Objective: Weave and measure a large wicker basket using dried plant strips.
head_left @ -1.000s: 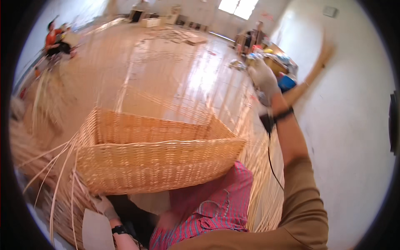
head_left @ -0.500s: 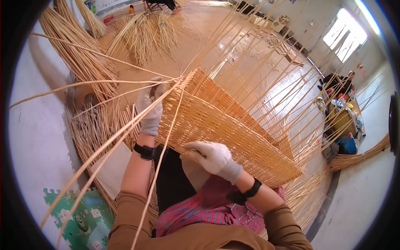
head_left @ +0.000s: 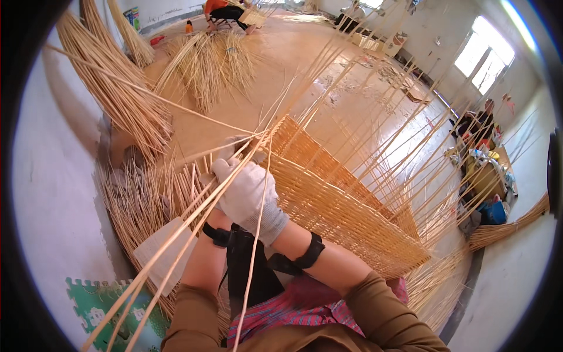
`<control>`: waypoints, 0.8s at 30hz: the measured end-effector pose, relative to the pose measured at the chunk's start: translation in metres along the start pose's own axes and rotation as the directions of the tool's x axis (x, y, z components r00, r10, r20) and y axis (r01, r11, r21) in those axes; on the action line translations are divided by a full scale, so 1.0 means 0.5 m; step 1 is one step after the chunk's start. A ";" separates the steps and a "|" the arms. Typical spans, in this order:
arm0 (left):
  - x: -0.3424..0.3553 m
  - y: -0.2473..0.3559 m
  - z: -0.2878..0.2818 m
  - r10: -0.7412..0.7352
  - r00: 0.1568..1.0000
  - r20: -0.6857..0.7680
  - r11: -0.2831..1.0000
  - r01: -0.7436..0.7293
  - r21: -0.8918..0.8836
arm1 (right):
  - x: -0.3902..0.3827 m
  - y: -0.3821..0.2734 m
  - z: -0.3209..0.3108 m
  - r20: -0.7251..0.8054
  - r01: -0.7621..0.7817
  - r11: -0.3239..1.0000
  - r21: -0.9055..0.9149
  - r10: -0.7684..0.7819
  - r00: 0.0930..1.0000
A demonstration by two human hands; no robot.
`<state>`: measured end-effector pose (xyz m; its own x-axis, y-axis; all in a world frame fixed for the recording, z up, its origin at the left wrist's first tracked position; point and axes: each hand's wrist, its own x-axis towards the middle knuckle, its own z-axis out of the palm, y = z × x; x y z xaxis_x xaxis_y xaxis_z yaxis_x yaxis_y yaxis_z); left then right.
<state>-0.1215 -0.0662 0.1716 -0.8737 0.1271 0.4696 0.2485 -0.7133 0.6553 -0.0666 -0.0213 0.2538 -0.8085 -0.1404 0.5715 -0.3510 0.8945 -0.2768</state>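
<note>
A woven willow basket [head_left: 346, 217] with long loose rods sticking up lies tilted over my lap, its near left corner raised. At that corner my gloved left hand [head_left: 237, 146], mostly behind the right, has its visible fingers curled; what they hold is hidden. My gloved right hand [head_left: 246, 188] crosses in front, fingers closed on pale canes [head_left: 182, 234] that run from the corner down toward the lower left. Black straps circle both wrists, above a striped cloth [head_left: 328, 311] on my lap.
Willow bundles [head_left: 111, 94] lean at the left wall; a loose pile [head_left: 208, 70] lies ahead. A green foam mat [head_left: 117, 311] is low left. One person [head_left: 223, 12] is at the back, another [head_left: 484, 120] at right beside a cluttered bin [head_left: 487, 176]. A cane bundle [head_left: 510, 226] lies right.
My right hand, raised at the right a second ago, came down to the basket and then moved up-left to its corner beside my left hand, closing on the canes.
</note>
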 end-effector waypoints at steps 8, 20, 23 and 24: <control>0.088 -0.057 -0.074 -0.474 0.880 -0.018 0.877 0.474 0.084 | -0.133 0.040 0.008 0.011 -0.126 0.983 0.133 0.126 0.992; 0.104 -0.028 -0.040 -0.229 0.931 0.285 0.770 -0.006 0.638 | -0.278 0.290 -0.001 0.336 -0.260 -0.220 0.940 0.724 0.603; 0.107 -0.062 -0.053 -0.237 0.947 0.215 0.834 0.084 0.546 | -0.223 0.273 0.004 0.079 -0.355 0.118 0.927 0.866 0.493; 0.106 -0.070 -0.056 -0.243 0.952 0.188 0.849 0.115 0.516 | -0.186 0.269 -0.003 -0.107 -0.380 0.315 0.870 0.872 0.478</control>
<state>-0.1882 -0.0540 0.1569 -0.8134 0.4239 0.3984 0.3258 -0.2355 0.9157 -0.0377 0.1126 0.1643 -0.6420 0.7581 0.1148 -0.2145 -0.0338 -0.9761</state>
